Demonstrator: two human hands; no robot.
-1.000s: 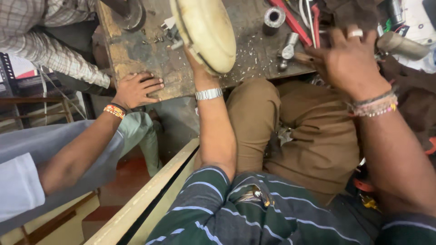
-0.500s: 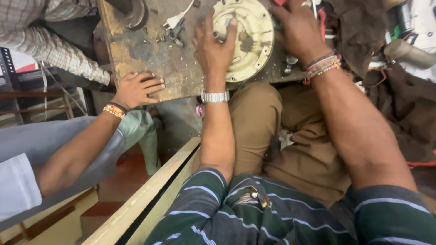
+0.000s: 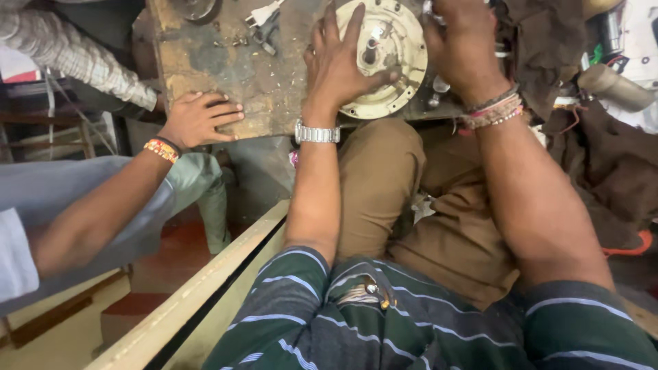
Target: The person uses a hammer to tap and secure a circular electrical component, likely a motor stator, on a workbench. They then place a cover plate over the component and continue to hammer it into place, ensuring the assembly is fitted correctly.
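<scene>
1. Here the left hand [image 3: 343,65] lies flat with the fingers spread on the round cream-coloured metal housing [image 3: 384,58]; the palm covers its left rim, and it presses rather than grips.
2. The right hand [image 3: 462,44] is on the right edge of the same housing, with the fingers curled at the top; whether they pinch something there I cannot tell.
3. The housing rests open side up on the worn wooden workbench [image 3: 226,68], near its front edge, just above the person's knee in brown trousers [image 3: 411,199].
4. A silver wristwatch [image 3: 317,132] is on the left wrist, and bead bracelets [image 3: 493,109] are on the right wrist.
5. Another person's hand [image 3: 199,120], with an orange band at the wrist, lies flat on the front left edge of the bench.
6. A white plug [image 3: 264,14] and small screws lie on the bench to the left of the housing.
</scene>
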